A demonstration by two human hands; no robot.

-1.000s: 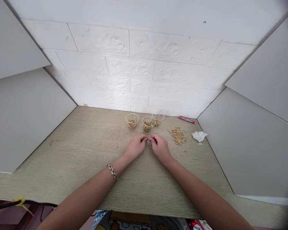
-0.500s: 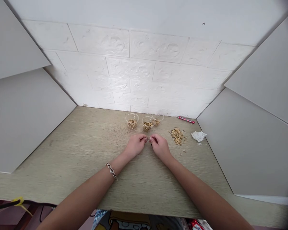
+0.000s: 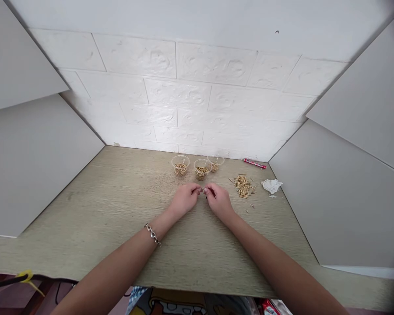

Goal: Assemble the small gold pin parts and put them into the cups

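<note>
My left hand (image 3: 186, 196) and my right hand (image 3: 218, 200) meet fingertip to fingertip above the table, both pinched closed. Between them is a tiny thin piece, too small to name; a small dark tip shows under the right fingers. Just beyond the hands stand three clear plastic cups: a left cup (image 3: 180, 166) and a middle cup (image 3: 202, 169) with small gold-coloured metal parts, and a back cup (image 3: 216, 162) with a few more. Right of my right hand lies a pile of slim gold-coloured pins (image 3: 243, 186).
Crumpled white tissue (image 3: 272, 186) and a red wrapped stick (image 3: 255, 163) lie at the right. Small bits (image 3: 252, 206) are scattered near the pile. Grey panels (image 3: 354, 197) flank the table (image 3: 95, 210), and a white brick-patterned wall (image 3: 180, 96) closes the back. A black cable (image 3: 49, 278) runs along the front left edge.
Both hands keep their pinch in nearly the same place, with only slight finger movement. The cups and the pile stay where they were.
</note>
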